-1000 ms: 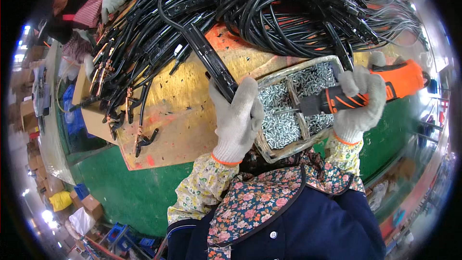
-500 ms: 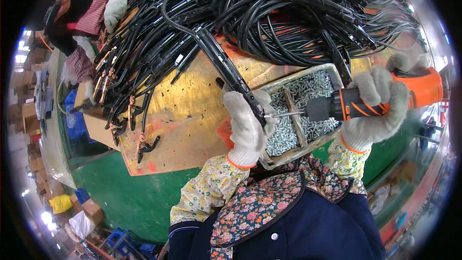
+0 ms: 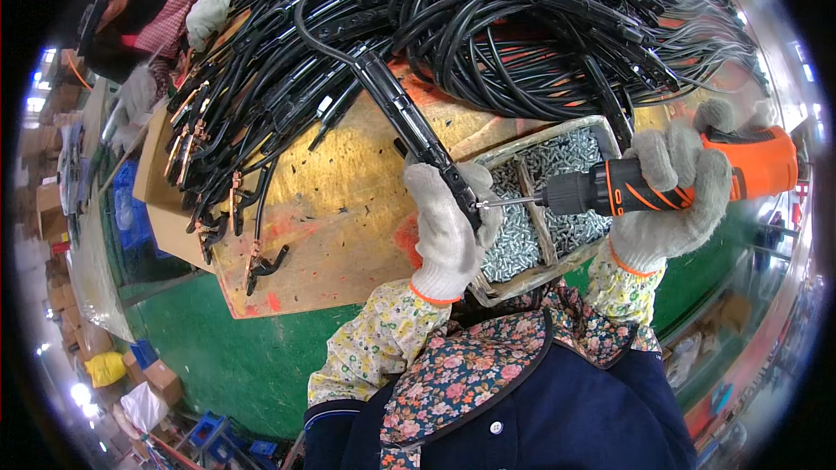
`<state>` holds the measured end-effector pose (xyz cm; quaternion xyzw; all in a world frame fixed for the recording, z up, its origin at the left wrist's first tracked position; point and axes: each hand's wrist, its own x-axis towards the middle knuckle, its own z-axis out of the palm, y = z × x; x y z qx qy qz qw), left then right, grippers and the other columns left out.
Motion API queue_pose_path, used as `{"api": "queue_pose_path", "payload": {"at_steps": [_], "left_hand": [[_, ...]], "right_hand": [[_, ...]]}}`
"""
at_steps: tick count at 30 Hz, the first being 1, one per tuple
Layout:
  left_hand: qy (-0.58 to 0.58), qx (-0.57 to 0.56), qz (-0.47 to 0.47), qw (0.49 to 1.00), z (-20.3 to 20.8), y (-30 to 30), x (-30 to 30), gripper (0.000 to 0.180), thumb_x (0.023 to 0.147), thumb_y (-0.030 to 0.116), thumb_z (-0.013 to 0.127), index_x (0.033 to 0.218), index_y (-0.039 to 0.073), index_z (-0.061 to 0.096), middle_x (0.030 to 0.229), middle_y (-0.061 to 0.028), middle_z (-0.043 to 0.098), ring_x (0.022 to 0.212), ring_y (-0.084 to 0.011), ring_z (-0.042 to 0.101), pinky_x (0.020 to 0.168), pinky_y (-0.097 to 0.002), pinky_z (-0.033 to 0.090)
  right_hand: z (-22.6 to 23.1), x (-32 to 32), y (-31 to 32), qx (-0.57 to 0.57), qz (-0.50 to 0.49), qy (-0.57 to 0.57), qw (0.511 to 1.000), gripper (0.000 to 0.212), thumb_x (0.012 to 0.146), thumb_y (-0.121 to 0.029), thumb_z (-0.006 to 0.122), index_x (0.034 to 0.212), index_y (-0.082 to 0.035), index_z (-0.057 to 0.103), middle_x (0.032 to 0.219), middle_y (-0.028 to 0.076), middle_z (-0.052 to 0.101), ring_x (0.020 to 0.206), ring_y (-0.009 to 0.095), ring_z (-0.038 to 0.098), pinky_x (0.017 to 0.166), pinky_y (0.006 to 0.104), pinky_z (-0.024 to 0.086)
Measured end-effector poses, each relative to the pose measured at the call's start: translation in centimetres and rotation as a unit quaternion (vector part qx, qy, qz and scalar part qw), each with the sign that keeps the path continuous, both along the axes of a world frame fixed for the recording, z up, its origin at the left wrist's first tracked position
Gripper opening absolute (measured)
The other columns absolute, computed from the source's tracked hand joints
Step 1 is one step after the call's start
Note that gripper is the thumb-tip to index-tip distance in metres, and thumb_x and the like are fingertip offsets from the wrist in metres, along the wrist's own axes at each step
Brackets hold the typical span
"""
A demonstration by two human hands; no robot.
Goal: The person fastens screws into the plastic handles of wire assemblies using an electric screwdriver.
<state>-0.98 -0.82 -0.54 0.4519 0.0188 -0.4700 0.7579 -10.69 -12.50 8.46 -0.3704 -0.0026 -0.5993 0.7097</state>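
My gloved left hand (image 3: 442, 224) is wrapped round the lower end of a long black plastic handle (image 3: 402, 113), from whose far end a black cable curves away. In my gloved right hand (image 3: 675, 196) lies an orange and black power screwdriver (image 3: 753, 161), pointing left. Its thin metal bit (image 3: 509, 202) meets the handle's near end beside my left fingers; a small screw seems to be at the tip, too small to be sure. Beneath the tool stands a divided tray (image 3: 544, 274) filled with small silver screws (image 3: 511, 248).
Coiled black cables (image 3: 488, 43) with handles cover the back of the table (image 3: 322, 252). Black clamps with copper-coloured jaws (image 3: 235, 200) lie at the left. A co-worker's gloved hand (image 3: 207, 16) is at the far left, beside a cardboard box (image 3: 174, 226).
My right hand and the power screwdriver have shifted slightly left, the bit staying at the handle's end. At the far left, the co-worker's lower hand has moved up and away from the clamps.
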Motion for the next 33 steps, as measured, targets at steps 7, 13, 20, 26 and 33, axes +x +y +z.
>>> {"api": "queue_pose_path", "payload": {"at_steps": [7,13,20,26,33], "left_hand": [[-0.011,-0.073,-0.055,0.996,0.3,0.7,1.0,0.086,0.070,0.095,0.028,0.060,0.012,0.047,0.043,0.0025,0.037,0.034,-0.0117,0.036,0.033,-0.0247,0.025],[-0.020,-0.106,-0.048,0.993,0.1,0.8,1.0,0.082,0.072,0.093,0.029,0.059,0.013,0.044,0.043,0.0030,0.037,0.033,-0.0118,0.034,0.033,-0.0254,0.022],[-0.021,-0.064,-0.017,0.998,-2.1,1.6,0.1,0.061,0.089,0.070,0.046,0.117,0.015,0.040,0.073,-0.0047,0.060,0.042,-0.0102,0.046,0.035,-0.0242,0.034],[0.008,0.051,0.027,0.998,-0.6,0.3,-0.5,0.086,0.081,0.085,0.031,0.078,0.006,0.064,0.050,-0.0040,0.052,0.035,-0.0122,0.042,0.033,-0.0233,0.029],[-0.015,0.069,0.003,0.997,0.3,0.3,-0.2,0.091,0.077,0.090,0.023,0.072,0.007,0.061,0.050,-0.0025,0.050,0.034,-0.0121,0.040,0.032,-0.0233,0.027]], "right_hand": [[0.3,-1.8,-0.5,0.093,0.006,-0.034,0.995,0.051,0.088,-0.007,0.061,0.131,0.005,0.037,0.069,-0.004,0.036,0.058,0.007,0.037,0.055,0.0242,0.038],[-4.2,-3.0,0.5,-0.243,-0.284,0.474,0.797,0.047,0.091,-0.006,0.055,0.133,0.009,0.039,0.087,0.014,0.057,0.065,0.018,0.053,0.057,0.0303,0.046],[-1.5,0.2,1.3,-0.006,-0.101,0.180,0.978,0.022,0.089,-0.009,0.057,0.070,-0.006,0.047,0.071,0.002,0.039,0.065,0.011,0.036,0.057,0.0251,0.033],[0.1,-1.0,-0.4,-0.029,0.038,-0.013,0.999,0.046,0.090,-0.006,0.055,0.132,0.004,0.039,0.069,0.000,0.045,0.058,0.005,0.038,0.052,0.0236,0.038],[-1.2,-0.3,-0.6,-0.145,0.007,-0.005,0.989,0.057,0.091,-0.001,0.052,0.143,0.001,0.029,0.127,0.013,0.052,0.057,0.005,0.038,0.048,0.0226,0.044]]}}
